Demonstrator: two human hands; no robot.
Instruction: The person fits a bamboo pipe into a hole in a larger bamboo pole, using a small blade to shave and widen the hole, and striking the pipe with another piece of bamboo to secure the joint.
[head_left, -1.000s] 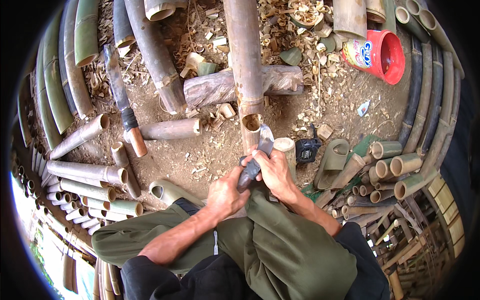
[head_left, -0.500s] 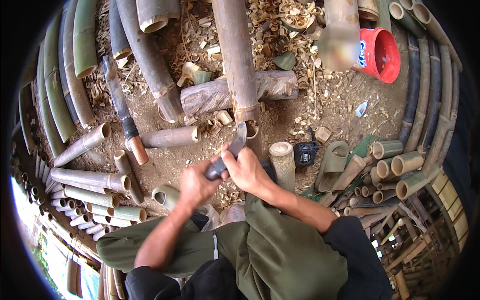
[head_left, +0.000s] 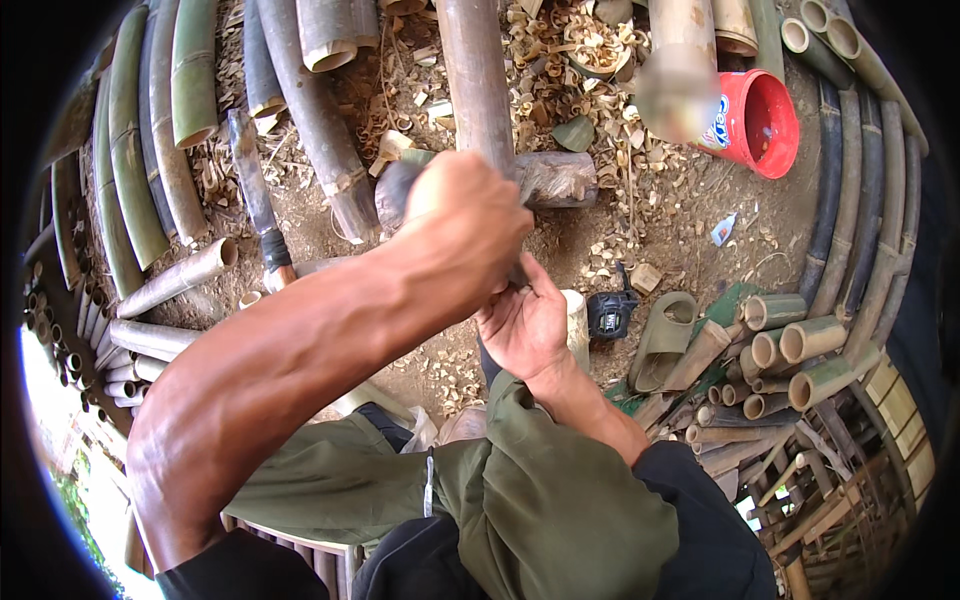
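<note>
In the head view, one smooth bamboo pole (head_left: 475, 80) crosses one rough log (head_left: 562, 180), its near end hidden by two hands. The left hand (head_left: 465, 210) curls tightly around one blurred dark tool (head_left: 399, 190); the right hand (head_left: 528, 325) is half-curled, its contents I can't make out. Chip-strewn soil (head_left: 690, 225) opens right of the pole.

The bamboo pole (head_left: 476, 80) at twelve o'clock is grey-brown, the bucket (head_left: 740, 152) at two red, the trousers (head_left: 575, 480) at five olive.

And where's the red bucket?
In the head view, the red bucket lies on its side at the upper right, beside a thick bamboo tube.
</note>
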